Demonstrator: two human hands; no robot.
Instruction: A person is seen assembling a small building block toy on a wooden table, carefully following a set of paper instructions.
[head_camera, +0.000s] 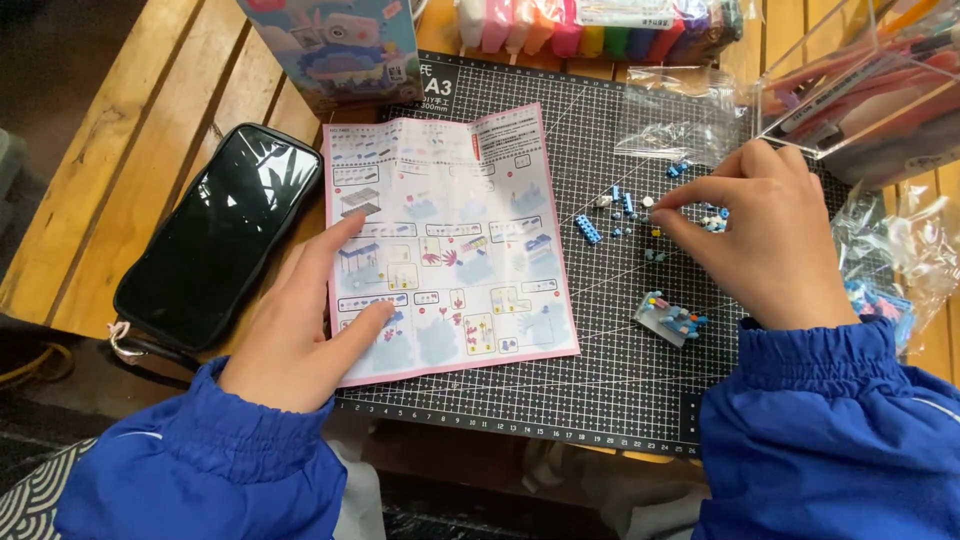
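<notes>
On the cutting mat (620, 400), my right hand (770, 245) pinches a tiny white brick (648, 202) among loose bricks (620, 210); it may slip and scatter them. My left hand (300, 325) lies open, pressing the instruction sheet (450, 240).

Your left hand (300, 320) is pressing the instruction sheet (450, 235); right of the sheet, your right hand (760, 240) is pinching among small bricks (625, 215).

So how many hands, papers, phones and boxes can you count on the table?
Hands: 2, the left hand on the instruction sheet and the right hand pinching at the small blue bricks
Instruction sheet: 1
Phone in black case: 1
Boxes: 2, a cardboard toy box and a clear plastic box
Total: 6
</notes>
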